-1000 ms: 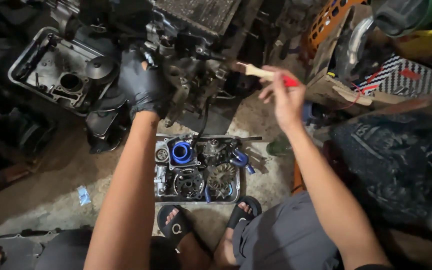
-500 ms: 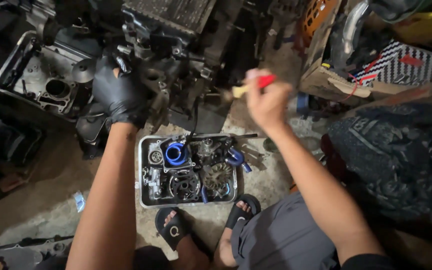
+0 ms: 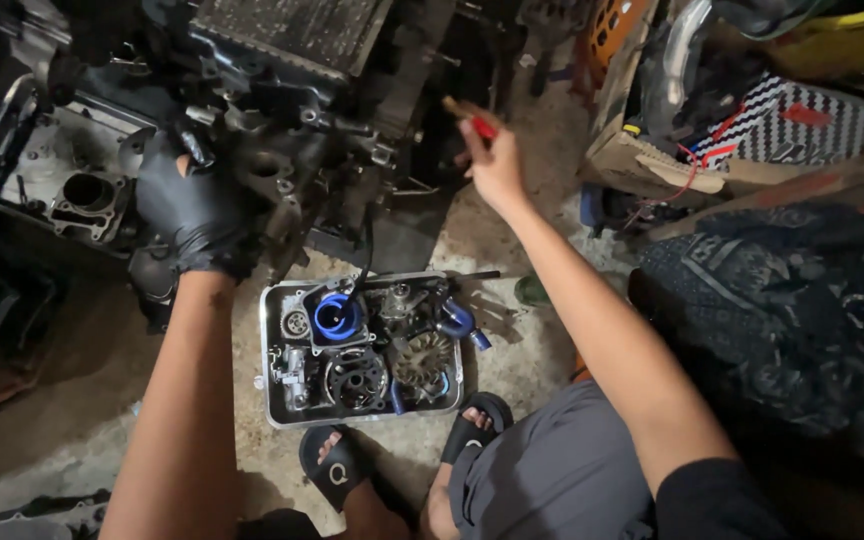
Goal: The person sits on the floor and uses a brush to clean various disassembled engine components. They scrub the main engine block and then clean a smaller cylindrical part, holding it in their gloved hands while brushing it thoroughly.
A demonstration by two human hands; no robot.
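Right hand (image 3: 495,160), bare, fingers closed around a red-handled brush (image 3: 470,118), its tip up against the dark engine block (image 3: 297,150). Left hand (image 3: 184,205), in a black glove, is clamped on the block's left side. Below, between the arms, a metal tray (image 3: 270,400) on the concrete floor holds a blue ring (image 3: 335,317) and gears.

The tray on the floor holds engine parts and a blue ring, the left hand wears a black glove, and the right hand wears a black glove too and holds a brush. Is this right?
Not quite. In the head view the right hand is bare; only the left hand wears a black glove. The rest stands: the right hand holds a brush, and the tray on the floor holds engine parts and a blue ring.
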